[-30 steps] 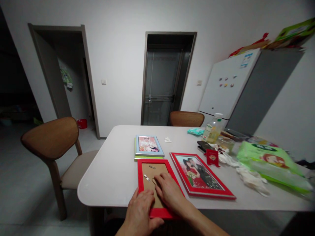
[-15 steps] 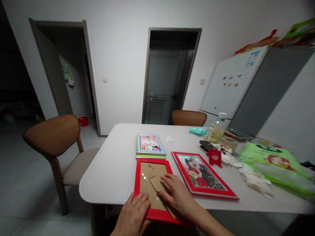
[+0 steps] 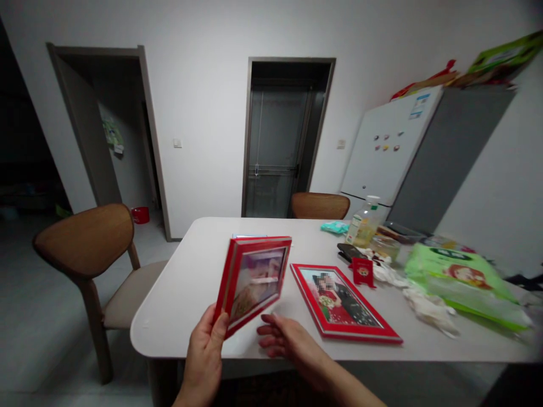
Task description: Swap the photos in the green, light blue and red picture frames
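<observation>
My left hand (image 3: 206,350) grips the lower left corner of a red picture frame (image 3: 258,282), its thumb on the front. The frame is tilted up off the table, its glossy picture side facing right and towards me. Just below its lower right edge is my right hand (image 3: 288,342), fingers apart and holding nothing. A second red picture frame (image 3: 356,333) lies face up on the table to the right, showing people in red and dark clothes. Behind the raised frame, only the top edge of a light blue frame (image 3: 250,236) shows.
On the white table (image 3: 169,316), the right side bears a bottle (image 3: 363,226), a dark phone-like object (image 3: 350,252), a small red card (image 3: 362,272), crumpled white tissues (image 3: 432,308) and a green plastic pack (image 3: 466,282). Wooden chairs stand left (image 3: 85,243) and behind (image 3: 320,206).
My left hand has lifted the red frame off the table and turned it from its brown back to its picture side. My right hand has come off its back.
</observation>
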`<state>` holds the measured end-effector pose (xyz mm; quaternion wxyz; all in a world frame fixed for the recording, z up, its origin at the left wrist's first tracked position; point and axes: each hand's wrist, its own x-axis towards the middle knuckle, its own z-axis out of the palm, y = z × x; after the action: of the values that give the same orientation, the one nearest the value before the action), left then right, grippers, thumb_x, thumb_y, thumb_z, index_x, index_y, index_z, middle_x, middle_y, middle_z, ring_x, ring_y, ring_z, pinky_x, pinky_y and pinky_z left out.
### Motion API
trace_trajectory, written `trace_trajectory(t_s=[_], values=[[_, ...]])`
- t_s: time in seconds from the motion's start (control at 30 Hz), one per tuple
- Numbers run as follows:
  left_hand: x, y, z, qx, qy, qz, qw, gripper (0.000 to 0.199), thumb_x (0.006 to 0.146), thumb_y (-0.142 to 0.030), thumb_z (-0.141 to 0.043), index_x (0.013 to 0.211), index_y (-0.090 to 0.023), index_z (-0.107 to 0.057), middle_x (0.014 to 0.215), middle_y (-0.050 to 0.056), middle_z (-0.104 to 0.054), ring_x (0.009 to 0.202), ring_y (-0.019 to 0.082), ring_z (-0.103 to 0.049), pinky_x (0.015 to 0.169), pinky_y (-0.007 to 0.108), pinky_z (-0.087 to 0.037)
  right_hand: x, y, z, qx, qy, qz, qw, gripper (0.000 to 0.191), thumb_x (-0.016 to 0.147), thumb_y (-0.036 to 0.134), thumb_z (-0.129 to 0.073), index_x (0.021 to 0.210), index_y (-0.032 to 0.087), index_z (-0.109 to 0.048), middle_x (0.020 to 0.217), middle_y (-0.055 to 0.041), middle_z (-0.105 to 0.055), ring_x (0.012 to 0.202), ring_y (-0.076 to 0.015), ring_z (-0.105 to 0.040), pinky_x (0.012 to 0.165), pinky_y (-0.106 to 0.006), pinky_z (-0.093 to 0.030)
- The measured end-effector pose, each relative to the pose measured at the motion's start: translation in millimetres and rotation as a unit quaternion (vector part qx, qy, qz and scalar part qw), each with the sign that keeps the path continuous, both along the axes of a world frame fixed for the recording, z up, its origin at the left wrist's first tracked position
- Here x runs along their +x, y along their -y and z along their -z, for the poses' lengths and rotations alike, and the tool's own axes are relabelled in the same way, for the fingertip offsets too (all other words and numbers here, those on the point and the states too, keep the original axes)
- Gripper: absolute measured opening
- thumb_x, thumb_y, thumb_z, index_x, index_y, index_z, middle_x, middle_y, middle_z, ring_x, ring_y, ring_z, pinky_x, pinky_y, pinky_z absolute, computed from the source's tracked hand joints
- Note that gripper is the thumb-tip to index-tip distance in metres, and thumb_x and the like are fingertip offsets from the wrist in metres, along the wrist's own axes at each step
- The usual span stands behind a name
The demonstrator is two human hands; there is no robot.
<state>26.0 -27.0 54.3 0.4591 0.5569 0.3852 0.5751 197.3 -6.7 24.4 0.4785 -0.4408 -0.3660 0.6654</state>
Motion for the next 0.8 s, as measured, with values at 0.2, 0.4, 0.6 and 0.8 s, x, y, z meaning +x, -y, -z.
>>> trace_trajectory(t_s=[0.2,0.4,0.6,0.8], values=[[23.0,-0.7,-10.5,-0.056,0.191,0.050,0.979,0.047,0.070,-0.031,-0.062,0.112,-0.024,-0.042,0.107,0.003,-0.059,0.099,0.020,-0.053,0.082,0.031,-0.044,-19.3,-10.8,-20.6,0.051,-0.278,0.095,0.955,0.027,0.072,0.031,-0.053,0.096,0.018,-0.056,0.092,-0.0051,-0.064,0.087,-0.0183,-0.059,0.075,-0.033,-0.046],[24.9,-31.8,-23.5,-0.115,0.182,0.082,0.973,0.038,0.070,-0.030,-0.061,0.103,-0.019,-0.045,0.095,0.004,-0.061,0.083,0.017,-0.059,0.073,0.031,-0.047,56.9,-21.6,-37.8,0.058,-0.172,0.097,0.979,0.028,0.071,0.025,-0.054,0.098,0.016,-0.053,0.084,-0.0069,-0.066,0.081,-0.0200,-0.061,0.078,-0.038,-0.045],[96.3,-42.1,12.8,-0.167,-0.012,0.202,0.965,0.043,0.064,-0.034,-0.059,0.098,-0.013,-0.043,0.066,0.001,-0.061,0.062,0.015,-0.059,0.055,0.024,-0.044,162.2,-45.9,-46.4,0.070,0.159,0.100,0.980,0.028,0.070,0.029,-0.054,0.094,0.015,-0.056,0.073,-0.0064,-0.067,0.063,-0.0176,-0.062,0.063,-0.031,-0.048],[164.9,-52.8,45.7,-0.140,-0.102,0.206,0.963,0.023,0.062,-0.028,-0.060,0.078,-0.017,-0.048,0.047,-0.007,-0.051,0.045,0.011,-0.051,0.044,0.020,-0.034,227.9,-64.8,-28.0,0.088,0.412,0.157,0.893,0.023,0.067,0.027,-0.053,0.083,0.013,-0.061,0.069,-0.0033,-0.066,0.058,-0.0142,-0.059,0.053,-0.022,-0.043]])
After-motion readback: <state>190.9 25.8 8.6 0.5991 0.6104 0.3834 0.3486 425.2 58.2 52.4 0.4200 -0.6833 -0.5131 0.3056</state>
